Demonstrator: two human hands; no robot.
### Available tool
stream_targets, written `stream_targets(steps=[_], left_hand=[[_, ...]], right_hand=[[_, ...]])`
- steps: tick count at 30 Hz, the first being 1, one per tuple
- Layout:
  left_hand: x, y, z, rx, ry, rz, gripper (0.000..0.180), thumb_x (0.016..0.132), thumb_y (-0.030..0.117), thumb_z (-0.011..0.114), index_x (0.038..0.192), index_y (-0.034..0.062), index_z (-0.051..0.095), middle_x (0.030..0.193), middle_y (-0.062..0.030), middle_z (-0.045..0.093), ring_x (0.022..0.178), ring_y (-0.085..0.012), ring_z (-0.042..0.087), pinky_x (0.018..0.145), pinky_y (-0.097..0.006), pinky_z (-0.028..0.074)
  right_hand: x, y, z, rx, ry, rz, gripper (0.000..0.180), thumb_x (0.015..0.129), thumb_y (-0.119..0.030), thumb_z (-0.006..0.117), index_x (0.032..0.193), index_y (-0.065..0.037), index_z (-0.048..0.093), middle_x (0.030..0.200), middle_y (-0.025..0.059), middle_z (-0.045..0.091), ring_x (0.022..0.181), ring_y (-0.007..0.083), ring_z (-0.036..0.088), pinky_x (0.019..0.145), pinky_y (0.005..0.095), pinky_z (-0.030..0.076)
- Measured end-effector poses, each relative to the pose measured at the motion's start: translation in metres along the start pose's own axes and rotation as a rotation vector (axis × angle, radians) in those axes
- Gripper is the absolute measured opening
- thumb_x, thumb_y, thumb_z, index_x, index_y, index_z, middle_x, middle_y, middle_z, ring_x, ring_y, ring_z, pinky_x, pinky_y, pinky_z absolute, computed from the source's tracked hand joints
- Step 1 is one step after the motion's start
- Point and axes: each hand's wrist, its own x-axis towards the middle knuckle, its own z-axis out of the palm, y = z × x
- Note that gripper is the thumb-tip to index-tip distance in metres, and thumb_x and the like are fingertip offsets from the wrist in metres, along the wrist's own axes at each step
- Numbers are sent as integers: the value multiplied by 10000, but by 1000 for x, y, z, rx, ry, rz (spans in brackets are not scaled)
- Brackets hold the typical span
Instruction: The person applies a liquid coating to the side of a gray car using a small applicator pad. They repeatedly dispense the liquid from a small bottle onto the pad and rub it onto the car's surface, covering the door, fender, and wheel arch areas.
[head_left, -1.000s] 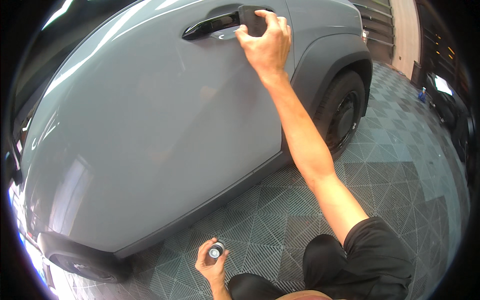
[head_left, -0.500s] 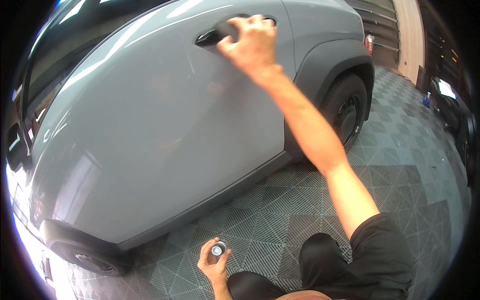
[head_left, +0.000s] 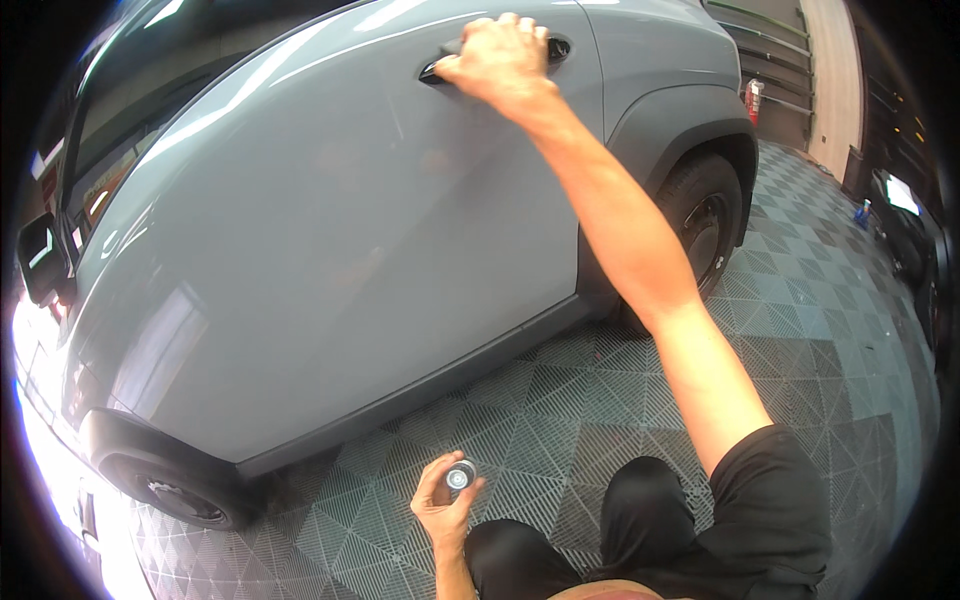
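My right hand (head_left: 500,62) reaches up to the black door handle (head_left: 431,73) of a grey car. Its fingers are closed over a dark grey pad (head_left: 451,47), mostly hidden behind the hand, which lies against the handle or the door beside it. Low in front of me, my left hand (head_left: 440,503) is closed around a small bottle (head_left: 460,477) with a dark side and a pale round top, seen from above. The glossy door panel (head_left: 330,240) stretches left and below the handle.
Black wheel arches surround the rear wheel (head_left: 703,225) and front wheel (head_left: 190,500). A side mirror (head_left: 42,260) juts out at the far left. Patterned tiles cover the floor (head_left: 790,370). A blue bottle (head_left: 862,213) and a red extinguisher (head_left: 753,100) stand at the right.
My right hand has shifted slightly up along the handle, now covering most of the pad. My left hand with the bottle appears a little higher and farther right; the view has also shifted.
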Motion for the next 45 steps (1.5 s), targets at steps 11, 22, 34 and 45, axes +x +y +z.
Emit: stream_targets(steps=[11, 22, 34, 45], left_hand=[[-24, 12, -11, 62, 34, -1, 554, 655, -113, 835, 1179, -16, 684, 1166, -160, 671, 1124, -248, 641, 995, -374, 519], [-25, 13, -20, 66, 71, 23, 522, 674, -149, 818, 1162, -20, 684, 1171, -162, 668, 1137, -263, 650, 988, -386, 541], [-24, 1, -23, 68, 127, -66, 530, 662, -153, 819, 1158, -18, 687, 1174, -162, 665, 1138, -267, 651, 994, -390, 548], [-13, 2, -14, 44, 58, -27, 542, 659, -153, 814, 1167, -15, 682, 1179, -161, 668, 1150, -270, 641, 993, -393, 539]], right_hand=[[-42, 23, 55, 92, 527, -390, 439, 683, -212, 759, 1121, -218, 728, 1107, 94, 606, 1009, 337, 559, 884, 474, 451], [-60, 107, 71, 569, 484, 270, 451, 752, -295, 761, 1178, -155, 718, 1188, 135, 629, 1140, 351, 563, 1004, 486, 434], [-56, 53, 98, 337, 438, 72, 445, 770, -355, 738, 1165, -150, 756, 1187, 194, 622, 1119, 373, 553, 967, 505, 447], [-48, 70, 89, 273, 365, 82, 435, 769, -348, 731, 1170, -182, 766, 1227, 180, 626, 1133, 372, 553, 1011, 499, 427]])
